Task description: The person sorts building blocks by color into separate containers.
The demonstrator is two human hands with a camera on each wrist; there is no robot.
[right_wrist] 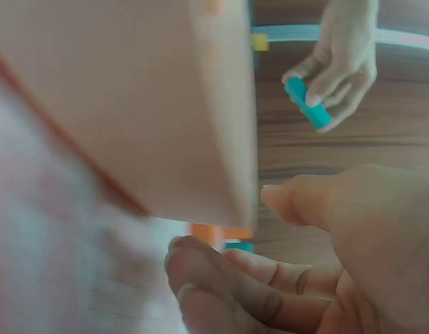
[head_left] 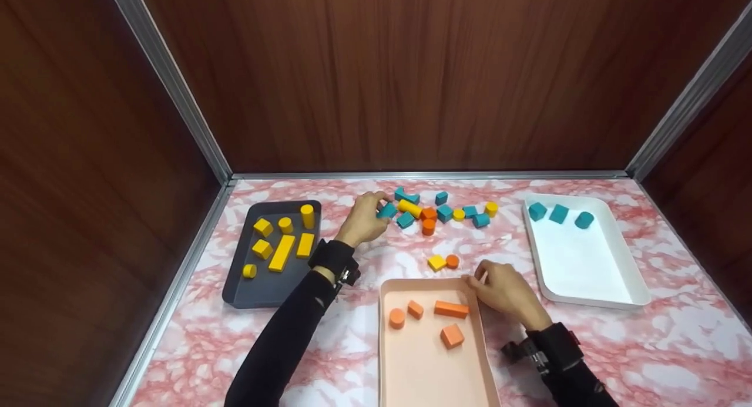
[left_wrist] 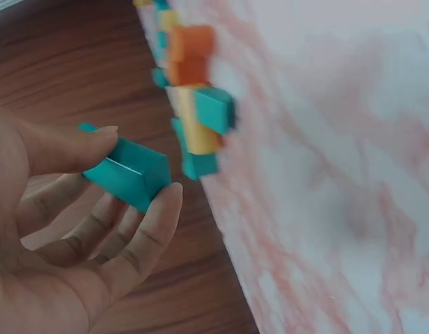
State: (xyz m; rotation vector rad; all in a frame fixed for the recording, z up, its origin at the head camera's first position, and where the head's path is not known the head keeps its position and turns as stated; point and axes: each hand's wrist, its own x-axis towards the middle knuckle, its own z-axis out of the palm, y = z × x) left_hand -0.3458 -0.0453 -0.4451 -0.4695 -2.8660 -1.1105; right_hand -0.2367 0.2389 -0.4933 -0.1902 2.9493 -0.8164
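Clearly, the left grip [head_left: 365, 219] was pinching a teal block [left_wrist: 134, 179]. Seen from the left wrist, its thumb pressed on the block's upper side while one fingertip met the lower edge of an end, so the block lay slantwise at the fingertips, well clear of the palm. Both wrist views showed it against the wooden panel [head_left: 411, 78]. From the head view it was just left of a yellow cylinder [head_left: 410, 209], near a teal arch [head_left: 406, 196] and a teal cube [head_left: 405, 220] on the bench [head_left: 352, 342].

The right grip [head_left: 504, 288] stood at the far right corner of a peach tray [head_left: 433, 369], thumb and loosely bent fingers spread apart; whether they touched its wall could not be told. Four orange blocks [head_left: 451, 309] lay inside that tray, well apart from the teal block.
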